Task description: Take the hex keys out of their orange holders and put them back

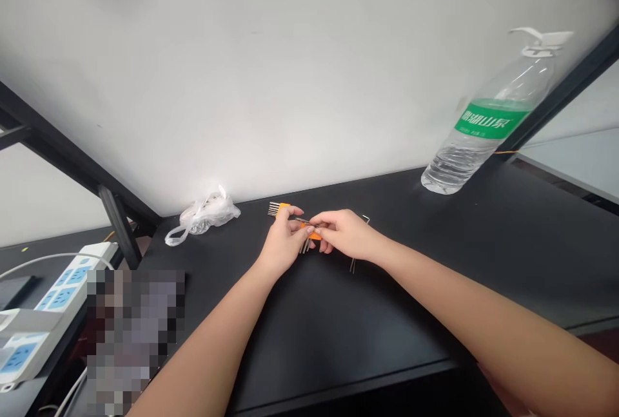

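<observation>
Near the middle of the black tabletop, my left hand (283,240) and my right hand (341,230) meet, fingers closed. My left fingers grip an orange hex key holder (314,234), with several thin metal keys sticking out below it. Between my fingertips lies a thin dark hex key (305,221), pinched by my right hand; its far end is hidden. Behind my left hand shows another orange piece (284,208) with a row of metal key ends (273,209); whether it joins the first I cannot tell. Loose hex keys (353,266) lie partly under my right wrist.
A tied clear plastic bag (207,211) lies by the wall at left. A large water bottle (478,127) with a green label stands at back right. On the left are a black metal frame (116,223) and a white power strip (62,298) with cables.
</observation>
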